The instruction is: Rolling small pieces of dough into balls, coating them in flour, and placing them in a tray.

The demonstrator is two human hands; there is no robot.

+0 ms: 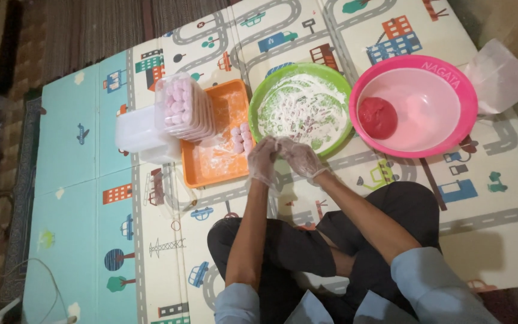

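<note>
Right, so the person sits cross-legged on a play mat (91, 198) w/ road print, both hands in thin clear gloves, brought together just over the near rim of the green bowl (303, 108). Left hand (263, 162) and right hand (298, 157) are touching at the fingertips, fingers curled in as if pinching or rolling sth small between them; can't tell what, it's hidden by the fingers. Green bowl is dusted w/ white flour, prob. why the hands work right above it, so spill lands inside. Just left of it the orange tray (216, 135), also floured, w/ a few pale pink balls (240, 139) at its right edge, close to reach. Clear tub (184, 107) packed w/ more pink balls leans on the tray's left side. Red dough lump (377, 117) sits in the pink basin (415, 108), right of the bowl.
</note>
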